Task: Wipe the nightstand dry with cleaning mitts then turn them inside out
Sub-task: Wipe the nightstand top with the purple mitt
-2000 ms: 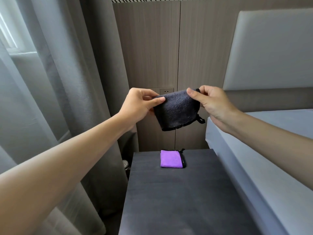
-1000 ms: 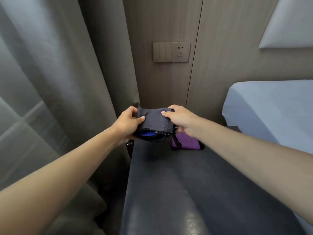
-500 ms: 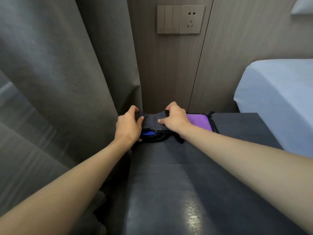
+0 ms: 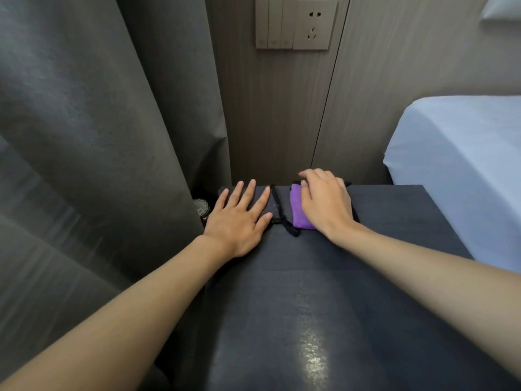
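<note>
left grip flat on dark mitt | right grip on purple mitt

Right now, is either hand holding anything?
Nothing is gripped. The left hand presses flat on the dark mitt; the right hand rests on the purple mitt.

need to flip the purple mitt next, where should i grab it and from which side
Probably the near-left corner of the purple mitt, coming from the left. That strip is the only part not under the right hand, and it lies flat on the nightstand, so pinch its edge. The black loop near that corner may also serve. The dark mitt lies close beside it.
</note>
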`<act>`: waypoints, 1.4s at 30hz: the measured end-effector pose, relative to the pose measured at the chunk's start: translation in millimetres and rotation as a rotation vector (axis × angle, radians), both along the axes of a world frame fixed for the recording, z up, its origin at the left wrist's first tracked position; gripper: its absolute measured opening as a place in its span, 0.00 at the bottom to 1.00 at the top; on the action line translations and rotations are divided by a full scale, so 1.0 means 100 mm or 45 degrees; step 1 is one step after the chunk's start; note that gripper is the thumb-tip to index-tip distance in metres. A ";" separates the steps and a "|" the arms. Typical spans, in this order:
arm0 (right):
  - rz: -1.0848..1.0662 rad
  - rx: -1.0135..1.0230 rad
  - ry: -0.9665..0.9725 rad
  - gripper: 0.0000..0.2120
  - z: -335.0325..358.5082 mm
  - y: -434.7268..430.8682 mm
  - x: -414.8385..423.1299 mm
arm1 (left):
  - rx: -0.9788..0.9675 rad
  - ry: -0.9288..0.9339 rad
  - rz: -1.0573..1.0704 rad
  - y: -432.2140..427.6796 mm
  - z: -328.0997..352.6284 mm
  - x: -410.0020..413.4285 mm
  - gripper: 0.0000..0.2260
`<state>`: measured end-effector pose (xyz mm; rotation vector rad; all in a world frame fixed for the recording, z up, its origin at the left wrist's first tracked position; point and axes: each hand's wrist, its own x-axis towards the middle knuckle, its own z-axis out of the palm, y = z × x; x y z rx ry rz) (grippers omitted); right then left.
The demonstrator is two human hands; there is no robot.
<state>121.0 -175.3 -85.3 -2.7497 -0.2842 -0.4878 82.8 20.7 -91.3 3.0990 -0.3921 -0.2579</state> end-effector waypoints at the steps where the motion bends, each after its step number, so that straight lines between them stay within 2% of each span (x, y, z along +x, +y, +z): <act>1: 0.012 -0.045 0.048 0.18 -0.02 -0.03 -0.01 | 0.005 0.017 0.002 0.00 0.01 0.01 0.27; 3: 0.033 -0.160 0.217 0.25 -0.04 0.00 -0.04 | 0.033 -0.010 0.012 0.01 0.05 0.00 0.28; 5: 0.019 -0.263 0.378 0.30 -0.10 0.08 -0.08 | 0.061 -0.165 0.010 -0.01 0.10 -0.06 0.29; 7: -0.005 -0.313 0.441 0.29 -0.13 0.14 -0.11 | 0.005 -0.318 0.011 -0.07 0.16 -0.13 0.30; 9: -0.039 -0.328 0.396 0.27 -0.10 0.13 -0.11 | -0.112 -0.392 -0.006 -0.16 0.21 -0.17 0.31; 11: -0.085 -0.387 0.341 0.27 -0.08 0.08 -0.12 | -0.235 -0.372 -0.041 -0.28 0.24 -0.14 0.32; 16: -0.078 -0.505 0.547 0.31 -0.14 -0.05 -0.11 | -0.368 -0.160 -0.126 -0.65 0.18 0.02 0.31; 19: 0.032 -0.296 0.550 0.29 -0.14 -0.16 -0.06 | -0.398 0.007 -0.092 -0.80 0.09 0.12 0.35; 21: 0.073 -0.211 0.496 0.28 -0.14 -0.30 -0.05 | -0.334 0.015 -0.069 -0.87 0.03 0.17 0.41; 25: 0.079 -0.440 0.450 0.29 -0.21 -0.41 -0.13 | -0.084 -0.128 -0.080 -0.98 -0.02 0.18 0.47; 30: 0.154 -0.457 0.465 0.29 -0.18 -0.47 -0.08 | -0.061 -0.115 -0.015 -1.03 -0.04 0.18 0.46; 33: 0.198 -0.441 0.464 0.28 -0.17 -0.53 -0.05 | -0.103 -0.050 0.042 -1.11 -0.04 0.20 0.40; 37: 0.246 -0.408 0.475 0.27 -0.15 -0.64 0.02 | -0.100 -0.078 0.077 -1.18 -0.07 0.23 0.32; 42: 0.249 -0.459 0.452 0.28 -0.15 -0.86 0.09 | -0.028 -0.123 0.037 -1.32 -0.08 0.32 0.28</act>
